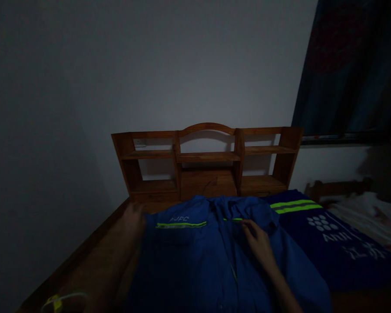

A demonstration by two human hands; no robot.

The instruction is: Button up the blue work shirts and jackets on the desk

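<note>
Centrally, we see a blue jacket (189, 256) spread front side up on a wooden bed (94, 254), its collar end toward the headboard (208, 182). A yellow-green stripe (195, 224) crosses the chest, with pale letters (180, 218) above its left part. Our right hand (256, 239) lies over the jacket's right chest, its fingers slightly bent and the fingertips at the stripe; we cannot tell whether they pinch the cloth or merely touch it. Our left hand (135, 221) is blurred at the jacket's left edge, near the shoulder; we cannot tell whether its fingers grasp the fabric or are free. Just beside the jacket, on the right, we note a dark blue cloth (299, 243) bearing a stripe and white print, and beyond it rumpled pale bedding (374, 217). Behind, the headboard's open shelves stand against a plain wall (150, 65), with a dark curtain (332, 100) at upper right. At lower left we find a pale cord (76, 294) beside a small yellow piece (56, 303).
</note>
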